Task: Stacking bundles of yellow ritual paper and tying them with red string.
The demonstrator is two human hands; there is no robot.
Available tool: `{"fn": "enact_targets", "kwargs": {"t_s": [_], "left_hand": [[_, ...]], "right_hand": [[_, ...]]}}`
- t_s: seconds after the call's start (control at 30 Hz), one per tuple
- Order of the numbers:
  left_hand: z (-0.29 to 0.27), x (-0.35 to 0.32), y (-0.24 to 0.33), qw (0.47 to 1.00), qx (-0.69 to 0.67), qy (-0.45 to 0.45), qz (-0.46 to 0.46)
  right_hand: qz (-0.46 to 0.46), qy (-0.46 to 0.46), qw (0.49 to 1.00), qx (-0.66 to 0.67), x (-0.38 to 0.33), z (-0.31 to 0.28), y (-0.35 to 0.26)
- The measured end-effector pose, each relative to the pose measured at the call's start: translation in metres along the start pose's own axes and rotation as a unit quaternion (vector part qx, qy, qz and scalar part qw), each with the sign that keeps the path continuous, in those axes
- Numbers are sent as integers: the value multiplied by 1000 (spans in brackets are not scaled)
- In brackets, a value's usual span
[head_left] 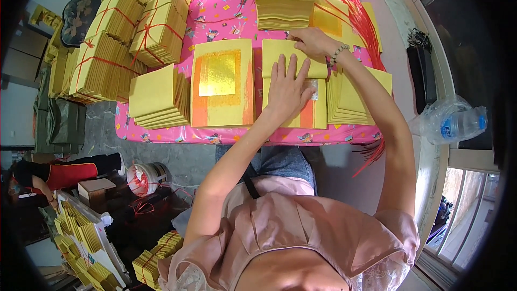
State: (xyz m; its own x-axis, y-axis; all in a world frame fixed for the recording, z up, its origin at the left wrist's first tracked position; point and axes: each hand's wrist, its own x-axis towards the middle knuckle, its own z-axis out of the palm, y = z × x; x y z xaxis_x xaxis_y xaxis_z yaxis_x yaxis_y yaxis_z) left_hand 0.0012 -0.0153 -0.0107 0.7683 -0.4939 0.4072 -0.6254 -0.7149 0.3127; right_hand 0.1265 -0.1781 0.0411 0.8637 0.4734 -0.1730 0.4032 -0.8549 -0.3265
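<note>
My left hand (288,89) lies flat, fingers spread, on a yellow paper sheet with an orange border (318,113) on the pink patterned table (226,16). My right hand (312,42), with a bead bracelet at the wrist, presses and folds the far yellow part of that sheet (280,51). To the left lies a stack of yellow sheets with a gold foil square (218,73) on top. A tall stack of yellow paper (283,0) stands just beyond my right hand.
Bundles of yellow paper tied with red string (140,19) fill the table's left side. A folded stack (159,97) sits at front left, another (353,102) at right. Red strings (361,16) lie at far right. A plastic bottle (458,124) rests on the sill. Another person (59,175) is at lower left.
</note>
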Motion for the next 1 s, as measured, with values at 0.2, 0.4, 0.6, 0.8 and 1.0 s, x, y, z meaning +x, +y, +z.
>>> {"fn": "enact_targets", "kwargs": {"t_s": [0.2, 0.4, 0.6, 0.8, 1.0], "left_hand": [[-4, -1, -3, 999, -39, -20, -11], [-6, -8, 0, 1000, 8, -6, -13], [-6, -11, -1, 1000, 15, -9, -12], [-4, -10, -1, 1000, 25, -8, -12], [-3, -9, -2, 1000, 26, -13, -10]], "right_hand": [[-3, 7, 1000, -2, 2, 2, 3], [-6, 0, 1000, -16, 5, 3, 4], [-8, -7, 1000, 6, 3, 0, 6], [-9, -24, 1000, 2, 5, -3, 7], [-6, -24, 1000, -1, 9, 0, 11]]}}
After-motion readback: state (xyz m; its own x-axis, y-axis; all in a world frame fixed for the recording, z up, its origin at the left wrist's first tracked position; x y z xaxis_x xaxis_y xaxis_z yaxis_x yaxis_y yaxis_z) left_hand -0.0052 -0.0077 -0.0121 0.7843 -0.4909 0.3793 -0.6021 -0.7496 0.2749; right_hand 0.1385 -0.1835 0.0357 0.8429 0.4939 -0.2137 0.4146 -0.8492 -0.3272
